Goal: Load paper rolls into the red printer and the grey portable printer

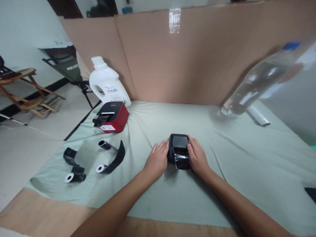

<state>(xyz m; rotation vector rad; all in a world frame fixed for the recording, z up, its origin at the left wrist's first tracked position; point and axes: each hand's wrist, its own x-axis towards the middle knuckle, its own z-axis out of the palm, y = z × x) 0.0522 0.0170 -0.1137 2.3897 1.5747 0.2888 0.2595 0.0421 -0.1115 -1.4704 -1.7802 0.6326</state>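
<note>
A small black label printer (179, 142) sits on the green cloth in front of me, with a glossy black strip (182, 161) hanging out of its front. My left hand (158, 159) lies along the printer's left side, its fingers stretched forward and pressed against the case. On the other side my right hand (197, 156) grips the right edge, thumb near the front corner of the lid. Between them the two hands hold the printer. Its underside and the insides of my palms are hidden.
Left of me lie a black roll (79, 177) and another black roll (105, 169), both partly unwound. Behind them stand a red-and-black printer (116, 118) and a white jug (110, 84). A clear bottle (259, 80) and a grey tube (258, 116) are at right. Cardboard (158, 62) walls the back.
</note>
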